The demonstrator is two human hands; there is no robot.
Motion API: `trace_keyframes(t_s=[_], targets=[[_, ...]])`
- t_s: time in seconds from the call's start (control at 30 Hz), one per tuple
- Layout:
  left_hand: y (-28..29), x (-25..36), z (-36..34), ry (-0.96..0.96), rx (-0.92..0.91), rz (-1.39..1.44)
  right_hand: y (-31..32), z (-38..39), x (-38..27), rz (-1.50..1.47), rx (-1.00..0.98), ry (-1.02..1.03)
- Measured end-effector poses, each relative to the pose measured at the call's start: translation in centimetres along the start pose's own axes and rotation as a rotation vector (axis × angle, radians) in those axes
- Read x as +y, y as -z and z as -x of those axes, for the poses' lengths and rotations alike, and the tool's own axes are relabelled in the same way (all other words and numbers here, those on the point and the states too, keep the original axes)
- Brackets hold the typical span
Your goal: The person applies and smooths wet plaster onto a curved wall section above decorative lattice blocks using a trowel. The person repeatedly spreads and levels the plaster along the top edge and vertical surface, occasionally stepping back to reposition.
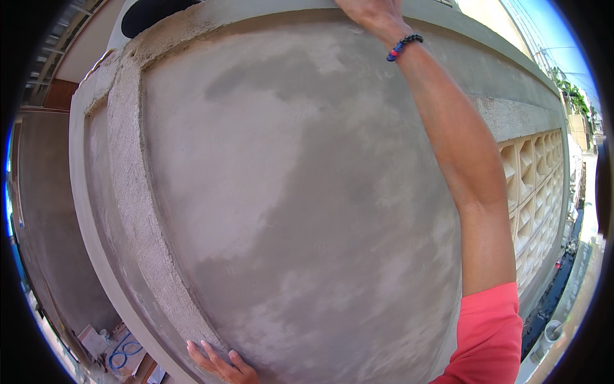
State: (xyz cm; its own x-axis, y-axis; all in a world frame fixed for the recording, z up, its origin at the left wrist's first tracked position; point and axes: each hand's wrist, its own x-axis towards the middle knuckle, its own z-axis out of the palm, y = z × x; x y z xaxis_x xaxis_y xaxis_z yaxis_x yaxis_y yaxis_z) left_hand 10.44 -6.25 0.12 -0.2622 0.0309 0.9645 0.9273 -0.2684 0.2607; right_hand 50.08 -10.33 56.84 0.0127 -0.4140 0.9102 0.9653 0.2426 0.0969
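A grey plastered wall panel fills the middle of the head view, with damp dark patches and paler dry ones. My left hand lies at the lower edge, fingers spread, against the panel's border beside a rough raised plaster strip. My right arm, in a red sleeve, stretches up across the panel. At the top edge, my right hand is by the grey upper ledge; its fingers are out of the picture, so whatever they hold is hidden. A dark braided bracelet circles that wrist.
Cream ventilation blocks continue the wall on the right, above a narrow ditch with a pipe end. A dark rounded object rests at the top left. Down at lower left lie a blue coiled hose and scattered debris.
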Motion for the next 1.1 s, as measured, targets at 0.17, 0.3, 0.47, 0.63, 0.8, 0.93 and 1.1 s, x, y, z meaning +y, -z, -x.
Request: trace_keyframes(t_s=[0.17,0.3,0.47,0.63,0.8,0.93,1.1], targets=[[0.7,1.6,-1.3,-0.051,-0.062,-0.193,-1.3,-0.5,-5.6,-0.089,-0.047,0.163],[1.6,1.1,-0.8,-0.027,-0.114,-0.244,1.6,-0.4,4.2,0.042,-0.081,-0.022],[1.5,2.0,-0.8,-0.005,-0.095,-0.205,8.2,-0.1,17.1,0.132,0.069,-0.289],[1.0,1.9,-1.5,-0.04,-0.035,-0.237,3.0,-2.3,13.6,0.01,0.052,0.073],[2.5,2.7,-2.1,-0.036,-0.03,-0.244,5.5,1.6,16.8,-0.153,-0.094,0.178],[1.5,2.7,-2.1,-0.028,-0.053,-0.231,5.7,-1.7,23.6,0.272,0.106,0.168],[1.9,3.1,-2.1,-0.048,-0.04,-0.243,3.6,0.0,13.3,-0.14,-0.059,0.172]])
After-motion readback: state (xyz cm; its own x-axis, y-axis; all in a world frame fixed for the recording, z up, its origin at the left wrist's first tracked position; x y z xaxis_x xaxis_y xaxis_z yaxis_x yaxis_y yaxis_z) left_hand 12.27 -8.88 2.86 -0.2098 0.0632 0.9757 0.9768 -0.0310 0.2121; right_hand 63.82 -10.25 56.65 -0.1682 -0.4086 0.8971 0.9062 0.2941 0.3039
